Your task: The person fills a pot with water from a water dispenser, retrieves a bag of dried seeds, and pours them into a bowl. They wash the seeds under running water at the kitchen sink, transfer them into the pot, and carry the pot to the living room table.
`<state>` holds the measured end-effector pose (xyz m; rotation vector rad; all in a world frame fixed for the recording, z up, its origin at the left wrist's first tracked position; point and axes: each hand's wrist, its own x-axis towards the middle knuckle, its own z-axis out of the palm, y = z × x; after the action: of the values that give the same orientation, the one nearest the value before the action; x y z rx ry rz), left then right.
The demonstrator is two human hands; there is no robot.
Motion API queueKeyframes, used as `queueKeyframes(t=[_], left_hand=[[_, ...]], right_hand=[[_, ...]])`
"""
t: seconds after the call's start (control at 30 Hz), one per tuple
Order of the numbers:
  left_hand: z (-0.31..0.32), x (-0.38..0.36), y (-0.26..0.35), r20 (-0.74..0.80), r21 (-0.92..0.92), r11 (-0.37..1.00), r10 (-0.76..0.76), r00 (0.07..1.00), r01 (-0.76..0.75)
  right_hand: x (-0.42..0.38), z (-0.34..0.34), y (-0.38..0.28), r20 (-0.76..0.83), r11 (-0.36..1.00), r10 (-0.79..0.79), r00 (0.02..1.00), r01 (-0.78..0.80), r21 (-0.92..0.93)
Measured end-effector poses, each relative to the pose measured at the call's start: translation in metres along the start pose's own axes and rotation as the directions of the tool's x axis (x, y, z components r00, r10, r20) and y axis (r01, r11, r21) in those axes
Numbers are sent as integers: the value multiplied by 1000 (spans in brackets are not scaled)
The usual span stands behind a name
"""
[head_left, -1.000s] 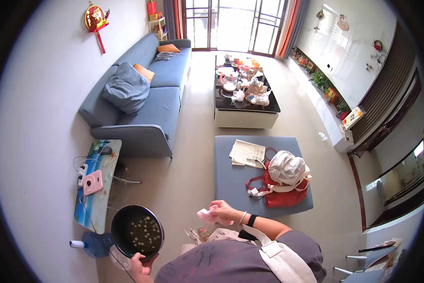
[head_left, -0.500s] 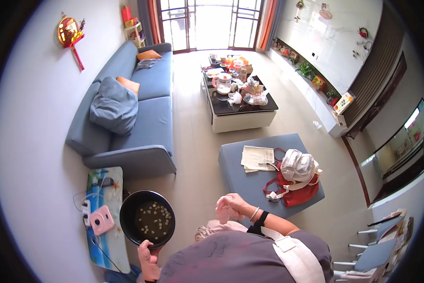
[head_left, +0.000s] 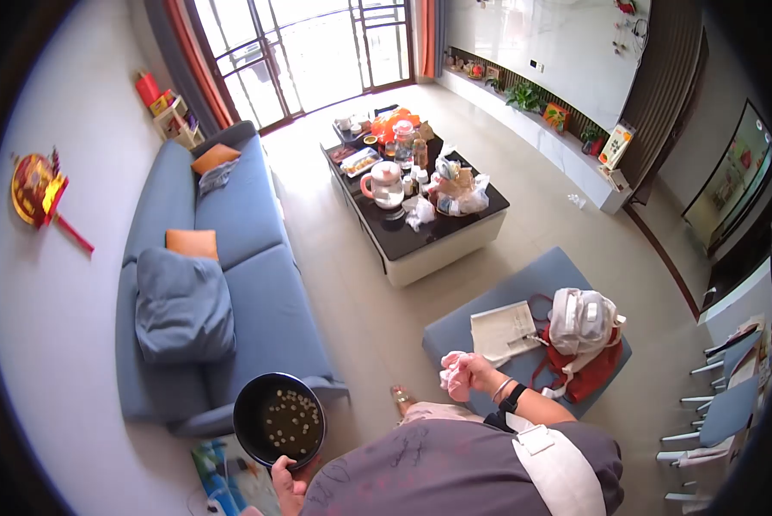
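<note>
Near the bottom, my left hand [head_left: 290, 483] grips the near rim of a black pot [head_left: 250, 421], which is tilted slightly and holds brownish liquid with many small pale round pieces. My right hand [head_left: 480, 376] is closed around a crumpled pink cloth [head_left: 456, 375], held up in front of the blue ottoman. Beyond that hand, a cream cloth bag [head_left: 499, 331] lies on the ottoman [head_left: 455, 331] beside a white and grey backpack [head_left: 579, 318] and a red bag [head_left: 599, 377].
A blue sofa [head_left: 270, 301] runs along the left wall. Ahead stands a black-topped coffee table [head_left: 412, 236] with a kettle [head_left: 386, 185], bottles and plastic bags. Blue chairs [head_left: 714, 413] are at the right. A patterned small table [head_left: 218, 482] sits at the lower left.
The view has turned and moved nearer the sofa and coffee table. The pot has shifted slightly right, and my right hand with the pink cloth now appears farther right. A foot shows below.
</note>
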<state>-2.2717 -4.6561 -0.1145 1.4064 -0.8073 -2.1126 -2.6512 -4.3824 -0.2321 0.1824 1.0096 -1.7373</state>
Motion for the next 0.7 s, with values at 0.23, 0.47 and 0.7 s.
queueKeyframes(t=[0.23,0.47,0.7], left_hand=[[89,142,79,-39,-134,990,-54,998,49],[176,292,169,177,-5,993,-117,977,119],[252,425,267,260,65,982,-190,947,179]], right_hand=[[148,48,-87,-207,914,-304,930,223,-338],[296,96,-174,-134,864,-419,898,349,-363],[468,78,-250,-511,798,-596,619,382,-467]])
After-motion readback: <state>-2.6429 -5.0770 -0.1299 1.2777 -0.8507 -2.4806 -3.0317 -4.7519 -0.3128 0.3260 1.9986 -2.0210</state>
